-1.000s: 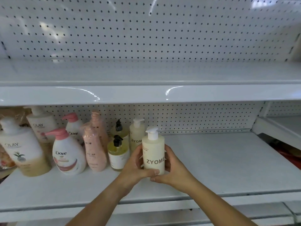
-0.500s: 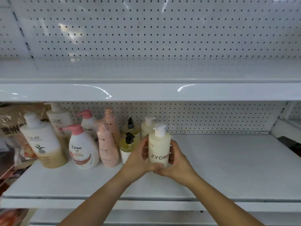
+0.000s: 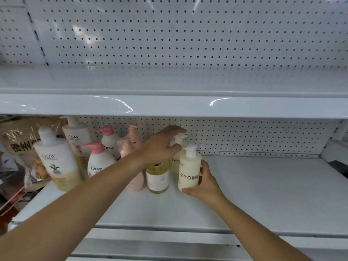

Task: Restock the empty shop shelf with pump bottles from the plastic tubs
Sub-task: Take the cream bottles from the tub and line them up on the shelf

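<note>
White pegboard [image 3: 188, 44] backs the bay, and the lower shelf [image 3: 263, 185] carries a cluster of bottles at its left end, the Olay bottle [image 3: 56, 166] and Dove bottle [image 3: 98, 164] among them. At the cluster's right edge, the front ZYOME bottle [image 3: 189, 172] stands upright, seemingly set down, long axis vertical, label facing the aisle. I can't make out which way its spout points. The right hand [image 3: 205, 183] wraps its lower body. The left hand [image 3: 160, 147] arches over the rear ZYOME bottle [image 3: 174, 162], thumb at the neck, but I cannot tell whether it truly grips. I'd square the front bottle directly before the rear one, base flat, before letting go.
</note>
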